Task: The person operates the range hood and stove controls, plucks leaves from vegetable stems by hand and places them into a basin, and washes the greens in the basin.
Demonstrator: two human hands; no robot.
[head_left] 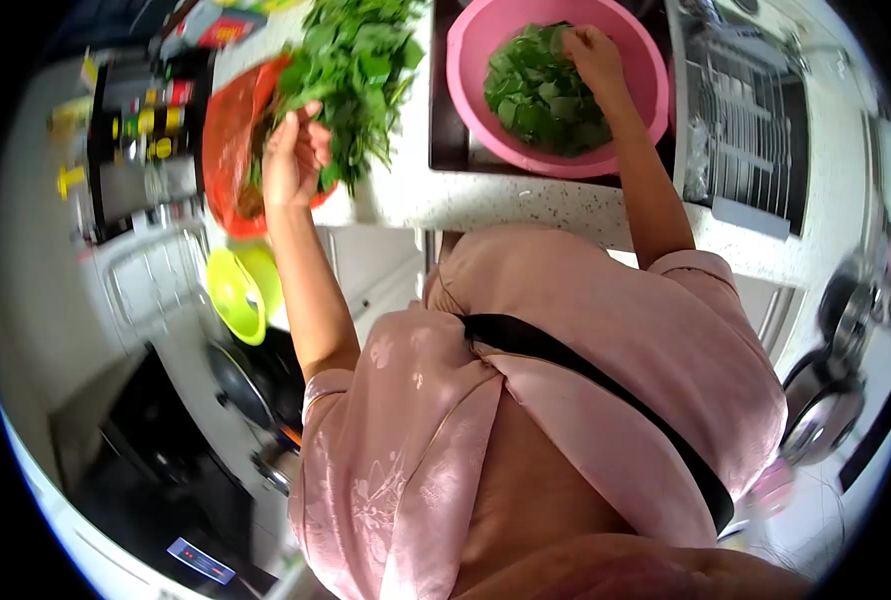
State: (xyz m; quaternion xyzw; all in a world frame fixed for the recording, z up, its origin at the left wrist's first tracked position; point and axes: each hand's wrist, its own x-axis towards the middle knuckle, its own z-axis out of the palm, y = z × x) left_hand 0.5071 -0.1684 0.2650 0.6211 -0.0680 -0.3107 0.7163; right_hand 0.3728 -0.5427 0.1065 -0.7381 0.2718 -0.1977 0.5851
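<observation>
My left hand hangs over the edge of a red plastic bag, beside a large bunch of leafy greens on the counter. Its fingers are curled in with the thumb near the index finger; anything between them is too small to make out. My right hand reaches into a pink basin. Its fingers are closed at the edge of the picked green leaves heaped there, and the fingertips are partly hidden. The basin rests in the dark sink.
Right of the sink stands a metal dish rack. A yellow-green bowl sits at left, near a dark pan. Bottles and jars fill a shelf at far left. The speckled counter edge runs before my body.
</observation>
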